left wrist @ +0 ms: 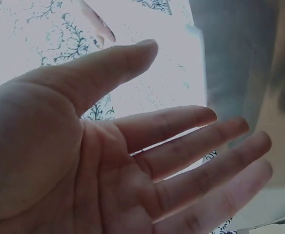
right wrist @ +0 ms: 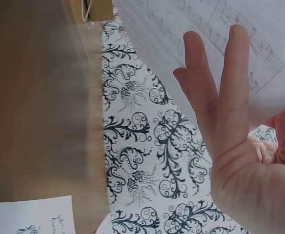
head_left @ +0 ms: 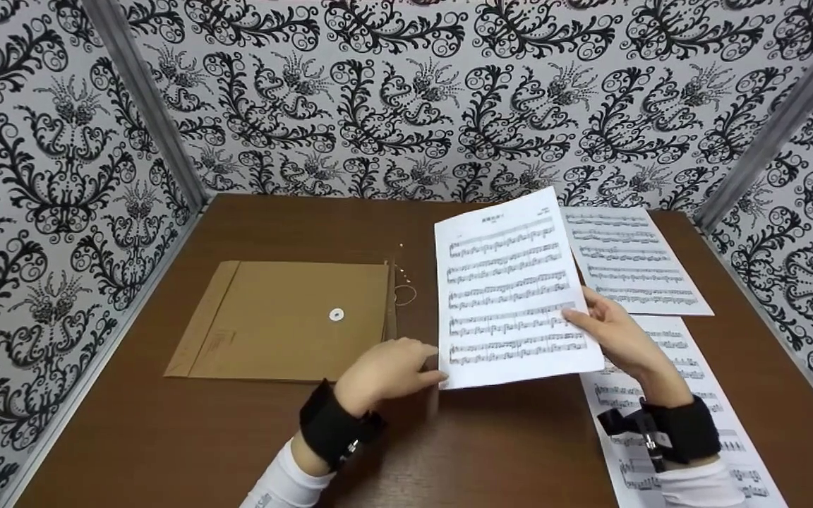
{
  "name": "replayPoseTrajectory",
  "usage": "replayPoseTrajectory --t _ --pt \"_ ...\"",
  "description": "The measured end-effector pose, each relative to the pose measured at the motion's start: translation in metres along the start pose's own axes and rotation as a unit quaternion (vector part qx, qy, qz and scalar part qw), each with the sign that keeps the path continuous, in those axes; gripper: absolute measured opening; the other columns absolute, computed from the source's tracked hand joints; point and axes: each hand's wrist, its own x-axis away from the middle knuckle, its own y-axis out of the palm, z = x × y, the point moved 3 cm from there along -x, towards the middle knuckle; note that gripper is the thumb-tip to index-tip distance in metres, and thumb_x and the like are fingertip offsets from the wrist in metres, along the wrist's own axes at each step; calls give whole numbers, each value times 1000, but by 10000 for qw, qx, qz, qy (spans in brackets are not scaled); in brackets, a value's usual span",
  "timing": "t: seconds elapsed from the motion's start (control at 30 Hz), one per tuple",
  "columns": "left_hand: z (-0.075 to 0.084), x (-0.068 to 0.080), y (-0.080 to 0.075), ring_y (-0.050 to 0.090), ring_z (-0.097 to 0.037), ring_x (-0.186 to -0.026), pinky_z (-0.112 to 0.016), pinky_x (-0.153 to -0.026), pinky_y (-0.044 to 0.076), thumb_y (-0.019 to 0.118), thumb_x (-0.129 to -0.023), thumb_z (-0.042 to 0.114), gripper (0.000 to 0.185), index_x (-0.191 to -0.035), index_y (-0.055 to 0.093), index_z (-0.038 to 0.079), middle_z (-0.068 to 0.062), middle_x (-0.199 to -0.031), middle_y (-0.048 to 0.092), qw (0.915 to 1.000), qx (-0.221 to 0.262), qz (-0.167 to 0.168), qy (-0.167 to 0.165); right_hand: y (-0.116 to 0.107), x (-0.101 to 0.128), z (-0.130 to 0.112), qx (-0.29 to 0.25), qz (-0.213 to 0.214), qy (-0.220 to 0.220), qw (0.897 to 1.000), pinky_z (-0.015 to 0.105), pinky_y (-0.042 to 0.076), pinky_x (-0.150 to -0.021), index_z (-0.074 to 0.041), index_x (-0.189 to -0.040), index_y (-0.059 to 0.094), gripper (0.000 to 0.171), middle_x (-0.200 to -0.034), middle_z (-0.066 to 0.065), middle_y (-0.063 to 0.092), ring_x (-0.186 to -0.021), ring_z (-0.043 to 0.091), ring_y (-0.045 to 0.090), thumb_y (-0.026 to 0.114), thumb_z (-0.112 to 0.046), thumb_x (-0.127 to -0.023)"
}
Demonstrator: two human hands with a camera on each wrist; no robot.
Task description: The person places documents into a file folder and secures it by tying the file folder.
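My right hand pinches a sheet of printed music at its right edge, thumb on the printed face and fingers behind. The sheet is tilted up off the table, its title toward the far end. In the right wrist view, straight fingers lie against the back of the paper. Beside the sheet's lower left corner is my left hand. The left wrist view shows that hand's palm bare, with thumb and fingers extended and nothing gripped.
A brown string-tie envelope with a white button lies on the left of the brown table. Its thin string trails to the right. Two more music sheets lie at right, one farther back and one nearer, partly under my right forearm.
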Motion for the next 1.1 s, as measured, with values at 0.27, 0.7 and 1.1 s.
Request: replayPoseTrajectory --t 0.27,0.7,1.1 --pt "-6 -2 -3 49 -10 -64 -26 -60 37 64 -99 41 32 -86 70 12 6 -71 55 9960 800 214 -343 2 2 -2 -193 64 -101 9997 36 64 -77 -4 -155 32 50 -117 3 78 -95 19 79 47 -8 -108" --pt "-14 -10 -15 70 -25 -115 -44 -104 53 58 -103 44 49 -136 64 9 -10 -125 74 9533 2633 1399 -479 8 -3 -1 -165 408 -267 9987 34 64 -80 8 -155 23 56 -118 0 77 -99 17 78 48 -5 -106" --pt "-20 -14 -16 68 -33 -116 -48 -103 54 63 -102 23 58 -151 45 -1 -21 -131 68 9143 3655 1745 -87 29 -9 4 -149 -163 -230 9995 35 63 -88 3 -157 18 61 -126 0 74 -108 18 76 49 -2 -105"
